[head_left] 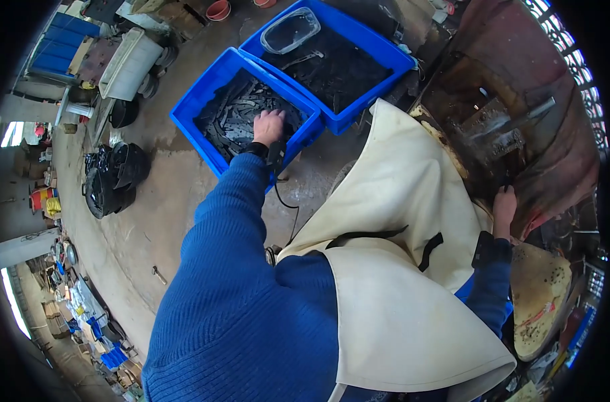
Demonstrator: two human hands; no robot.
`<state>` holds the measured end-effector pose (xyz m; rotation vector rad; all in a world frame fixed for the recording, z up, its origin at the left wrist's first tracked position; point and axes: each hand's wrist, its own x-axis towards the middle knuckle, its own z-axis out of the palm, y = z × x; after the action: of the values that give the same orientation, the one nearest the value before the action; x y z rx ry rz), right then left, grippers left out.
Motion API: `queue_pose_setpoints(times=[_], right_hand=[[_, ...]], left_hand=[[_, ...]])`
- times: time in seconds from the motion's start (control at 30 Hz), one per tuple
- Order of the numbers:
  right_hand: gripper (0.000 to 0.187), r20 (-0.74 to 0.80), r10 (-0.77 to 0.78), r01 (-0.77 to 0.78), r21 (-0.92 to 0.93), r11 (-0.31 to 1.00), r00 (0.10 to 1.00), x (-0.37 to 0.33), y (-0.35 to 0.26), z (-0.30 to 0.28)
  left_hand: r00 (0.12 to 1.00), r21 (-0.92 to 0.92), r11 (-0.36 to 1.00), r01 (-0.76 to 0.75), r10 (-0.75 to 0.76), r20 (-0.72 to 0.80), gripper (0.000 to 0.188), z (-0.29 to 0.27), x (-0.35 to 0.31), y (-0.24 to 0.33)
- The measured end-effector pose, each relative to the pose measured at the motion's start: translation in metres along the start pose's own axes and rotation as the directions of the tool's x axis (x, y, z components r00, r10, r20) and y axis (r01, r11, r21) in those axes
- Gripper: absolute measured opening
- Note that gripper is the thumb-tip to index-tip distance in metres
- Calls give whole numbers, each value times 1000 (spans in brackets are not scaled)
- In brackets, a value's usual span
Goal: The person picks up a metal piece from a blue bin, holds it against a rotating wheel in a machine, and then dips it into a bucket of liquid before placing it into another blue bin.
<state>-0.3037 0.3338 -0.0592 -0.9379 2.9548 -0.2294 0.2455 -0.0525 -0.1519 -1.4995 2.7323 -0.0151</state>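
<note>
A: Where're the L hand [269, 127] fingers?
B: Upper ctr of frame, down in the dark strips [234, 122]. Bent, slightly apart; can't tell if they're pinching one, tips too small & partly hidden.
A: Which way do the strips lie from them?
B: Right under & beside, most of the visible ones out to the L & lower L in frame. Axes mixed: thin, flat, crossing each other, no single direction.
A: And the R hand [505, 204]?
B: Well apart, R of ctr, below the metal blocks [508, 143]. Fingers look drawn together by something small & dark; can't tell if it's gripped. L hand's def. nearer the strips.
A: What's round the strips?
B: Blue bin [196, 147], slanted in frame, L wrist over its lower-R wall. 2nd bin [348, 115] just beside, up & R, also blue, w/ clear tub [290, 30] in its upper-L part.
A: Further out?
B: Pale apron [412, 167] ctr-R, btwn the arms. Black bags [117, 177] on the floor [164, 214], upper L.
</note>
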Motion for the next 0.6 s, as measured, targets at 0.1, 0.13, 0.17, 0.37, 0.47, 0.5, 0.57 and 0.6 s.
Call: queue_pose_setpoints(times=[0.1, 0.13, 0.17, 0.37, 0.47, 0.5, 0.57, 0.6], right_hand=[[30, -3, -9, 9, -2, 1000, 1000, -1, -2, -3], [30, 2, -14, 14, 0, 1000, 1000, -2, -1, -4], [30, 4, -14, 14, 3, 1000, 1000, -1, -2, -4], [30, 33, 19, -20, 20, 1000, 999, -4, -11, -8], [35, 39, 30, -31, 17, 999, 999, -5, -13, -10], [34, 26, 27, -28, 22, 999, 999, -5, -12, -9], [34, 10, 32, -32, 27, 999, 999, -7, -6, -9], [32, 22, 28, -29, 38, 999, 999, -6, -13, -7]], left_hand=[[994, 193, 975, -105, 111, -20, 21, 9, -4, -3], [989, 215, 965, -150, 148, 24, 18, 8, -4, -3], [989, 218, 964, -150, 148, 25, 18, 6, -3, -4], [988, 194, 970, -144, 132, 75, 18, 2, -3, -8], [992, 110, 988, 105, -112, 64, 19, 4, -3, -15], [993, 108, 990, 96, -103, 62, 19, 3, 0, -14], [987, 88, 993, 79, -91, 134, 18, 2, 0, -13], [994, 97, 994, 50, -59, 90, 18, 7, -6, -27]])
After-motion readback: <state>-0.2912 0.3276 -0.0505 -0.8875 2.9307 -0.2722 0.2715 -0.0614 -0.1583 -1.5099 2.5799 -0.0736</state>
